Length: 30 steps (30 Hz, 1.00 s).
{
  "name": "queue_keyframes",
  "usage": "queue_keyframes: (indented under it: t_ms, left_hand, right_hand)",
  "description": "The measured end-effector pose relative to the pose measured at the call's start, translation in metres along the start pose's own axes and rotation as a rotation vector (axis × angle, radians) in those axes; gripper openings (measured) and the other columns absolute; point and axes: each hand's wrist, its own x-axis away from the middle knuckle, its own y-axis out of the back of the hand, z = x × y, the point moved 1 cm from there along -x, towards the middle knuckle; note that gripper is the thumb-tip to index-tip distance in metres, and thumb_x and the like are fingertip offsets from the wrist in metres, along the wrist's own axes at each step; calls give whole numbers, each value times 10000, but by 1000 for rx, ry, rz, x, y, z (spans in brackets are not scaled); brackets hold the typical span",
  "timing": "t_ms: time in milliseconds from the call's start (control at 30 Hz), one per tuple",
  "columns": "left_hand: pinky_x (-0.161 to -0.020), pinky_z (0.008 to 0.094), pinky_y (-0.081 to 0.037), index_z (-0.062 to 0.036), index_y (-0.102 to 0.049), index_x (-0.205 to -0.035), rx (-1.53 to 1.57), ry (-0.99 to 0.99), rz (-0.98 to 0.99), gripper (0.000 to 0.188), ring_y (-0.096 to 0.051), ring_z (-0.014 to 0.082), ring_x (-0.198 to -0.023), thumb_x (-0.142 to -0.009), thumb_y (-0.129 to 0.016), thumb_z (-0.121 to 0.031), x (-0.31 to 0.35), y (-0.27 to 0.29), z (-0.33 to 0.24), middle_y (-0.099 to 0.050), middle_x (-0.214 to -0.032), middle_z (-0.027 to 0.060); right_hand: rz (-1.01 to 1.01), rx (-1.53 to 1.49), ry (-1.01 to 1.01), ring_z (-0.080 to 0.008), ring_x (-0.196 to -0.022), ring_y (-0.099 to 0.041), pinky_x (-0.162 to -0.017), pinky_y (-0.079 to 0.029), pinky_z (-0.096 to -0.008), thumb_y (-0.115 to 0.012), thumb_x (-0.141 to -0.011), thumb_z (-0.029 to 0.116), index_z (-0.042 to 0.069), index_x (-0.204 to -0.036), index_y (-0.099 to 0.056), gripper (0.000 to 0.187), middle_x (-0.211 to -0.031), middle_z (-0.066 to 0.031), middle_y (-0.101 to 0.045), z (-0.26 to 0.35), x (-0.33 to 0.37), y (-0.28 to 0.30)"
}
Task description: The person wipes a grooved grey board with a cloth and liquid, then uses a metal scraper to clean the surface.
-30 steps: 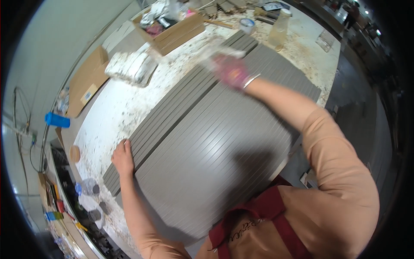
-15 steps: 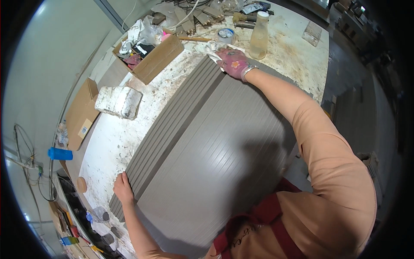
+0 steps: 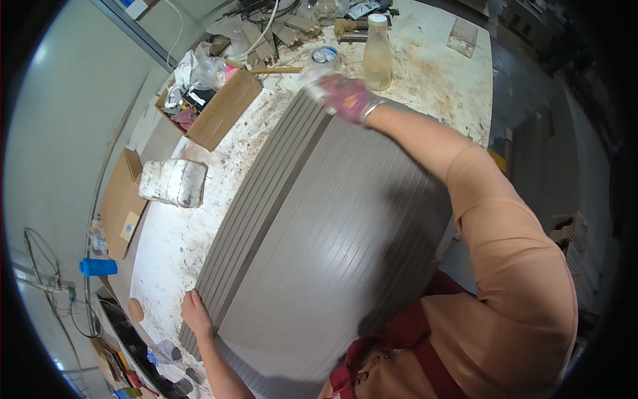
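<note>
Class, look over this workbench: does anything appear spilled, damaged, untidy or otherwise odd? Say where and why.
The white table looks soiled: stained brown toward its far end, speckled dark on its left. Also odd: the right hand wears a pink glove while the left hand is bare.

Left of the grey, grooved flat boards point(image 3: 319, 219), the white, dirt-speckled tabletop point(image 3: 171, 246) leaves a passable strip, narrowed by a white, stained rectangular block point(image 3: 173, 183) and an open brown cardboard box point(image 3: 229, 110). Just beyond the pink-gloved right hand point(image 3: 347, 96), 2 obstacles stand: a round, blue-rimmed tub point(image 3: 325, 58) and a clear, white-capped bottle point(image 3: 377, 63). Right of the bottle, room opens.
</note>
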Motion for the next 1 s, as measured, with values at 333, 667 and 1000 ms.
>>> queue_keyframes:
  t_ms: [333,667,1000]
  left_hand:
    - [-767,479,-417,7,-592,-981,-10,-13,81,342,-567,393,-865,-979,-422,-290,4,10,-14,-620,-900,207]
    - [-1032,484,-324,-87,-401,-1395,-9,-327,106,707,-423,408,-1230,-838,-611,-467,-30,-48,-290,-437,-1343,259]
    - [-1073,559,-203,-146,-399,-1409,-55,-234,15,750,-305,376,-1321,-835,-535,-609,-41,-70,-310,-355,-1389,259]
  right_hand:
    - [-156,-1122,-841,-258,-1228,-484,-1001,-391,-344,-530,-922,379,15,-1362,-430,580,-1333,-161,-514,-104,96,113]
    - [115,-894,-425,-242,-946,-608,-841,-504,-341,-571,-909,310,60,-1138,-560,339,-1076,-104,-598,-14,71,88]
    - [56,-215,-209,-284,-910,-645,-789,-516,-404,-491,-894,159,119,-1018,-615,180,-936,-162,-639,-54,43,40]
